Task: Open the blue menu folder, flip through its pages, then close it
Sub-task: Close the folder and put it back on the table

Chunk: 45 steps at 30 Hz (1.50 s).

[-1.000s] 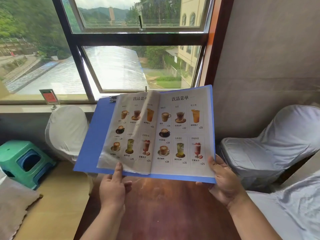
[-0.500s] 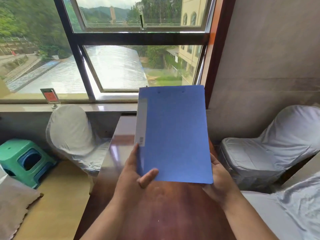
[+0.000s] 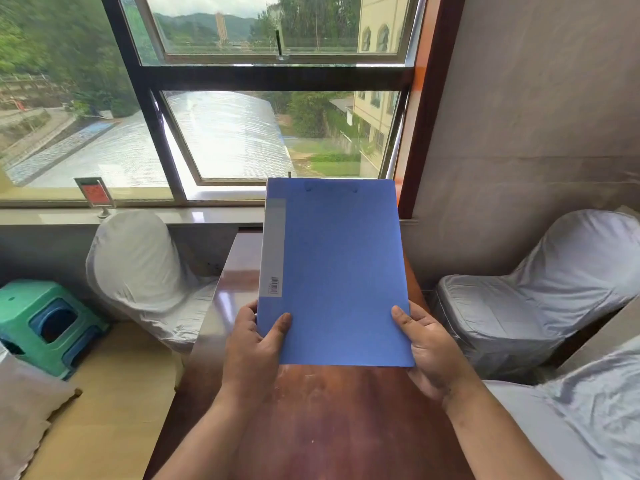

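Closed blue menu folder (image 3: pixel 339 271) held above the bench (image 3: pixel 311 427).
Long axis points toward the window; spine at left. Left hand (image 3: pixel 252 351) and right hand (image 3: pixel 429 351) fingers clasp its 2 near corners.

One blue folder (image 3: pixel 337 271), two hands — left (image 3: pixel 254 344), right (image 3: pixel 427 348), one wooden table (image 3: pixel 329 427), three white-covered chairs (image 3: pixel 138 268) (image 3: pixel 540 292) (image 3: pixel 581 420), one green stool (image 3: pixel 41 323), one small red sign (image 3: pixel 95 194).

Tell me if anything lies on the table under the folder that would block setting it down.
Nothing visible does. The folder, closed, is held by the left hand and right hand; the table shows bare below it.
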### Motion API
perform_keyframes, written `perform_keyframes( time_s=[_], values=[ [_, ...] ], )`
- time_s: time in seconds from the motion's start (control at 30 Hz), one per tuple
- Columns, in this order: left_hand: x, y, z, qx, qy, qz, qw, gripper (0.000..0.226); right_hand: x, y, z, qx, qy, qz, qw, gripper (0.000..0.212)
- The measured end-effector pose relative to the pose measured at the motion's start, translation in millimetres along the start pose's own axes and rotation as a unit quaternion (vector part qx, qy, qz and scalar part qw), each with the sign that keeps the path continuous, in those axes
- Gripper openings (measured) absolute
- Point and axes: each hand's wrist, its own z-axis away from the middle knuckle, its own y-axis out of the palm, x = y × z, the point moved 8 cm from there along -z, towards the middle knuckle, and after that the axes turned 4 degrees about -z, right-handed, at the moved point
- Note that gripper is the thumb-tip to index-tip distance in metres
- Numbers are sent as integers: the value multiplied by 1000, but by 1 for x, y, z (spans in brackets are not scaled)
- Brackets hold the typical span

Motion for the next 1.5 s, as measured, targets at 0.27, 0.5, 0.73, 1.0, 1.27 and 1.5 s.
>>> perform_keyframes(
  time_s=[0.27, 0.5, 0.73, 1.0, 1.27, 1.5],
  values=[
    [58, 1, 8, 65, -72, -166, 981, 27, -37, -43, 1, -71, 37, 148, 986, 23],
    [222, -15, 102, 181, -222, -401, 870, 30, -184, -140, 74, -85, 203, 506, 834, 5],
    [325, -26, 204, 289, -300, -509, 754, 37, -299, -197, 155, -56, 338, 594, 728, 20],
    [333, -18, 208, 351, -211, -658, 632, 54, -307, -206, 160, -43, 322, 737, 593, 41],
    [337, -10, 214, 369, -213, -654, 625, 47, -344, -151, 169, 86, 285, 733, 612, 35],
    [342, 37, 219, 429, -172, -624, 631, 40, -321, -194, 186, 24, 301, 709, 637, 31]
  ],
)
